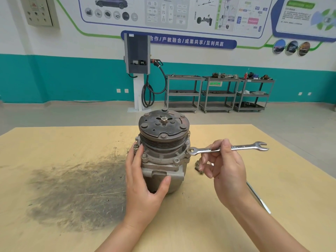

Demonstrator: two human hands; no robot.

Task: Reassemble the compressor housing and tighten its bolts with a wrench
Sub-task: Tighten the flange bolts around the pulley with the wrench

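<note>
A grey metal compressor housing with a grooved pulley on top (163, 151) stands upright at the centre of the frame on a pale wooden tabletop (63, 224). The left hand (143, 186) lies against its left and front side. To its right, the right hand (225, 171) holds a silver combination wrench (229, 149), ring end on a flange bolt (188, 151) at the housing's right edge. Three grey metal shelf carts (218, 93) stand behind, upper right.
</note>
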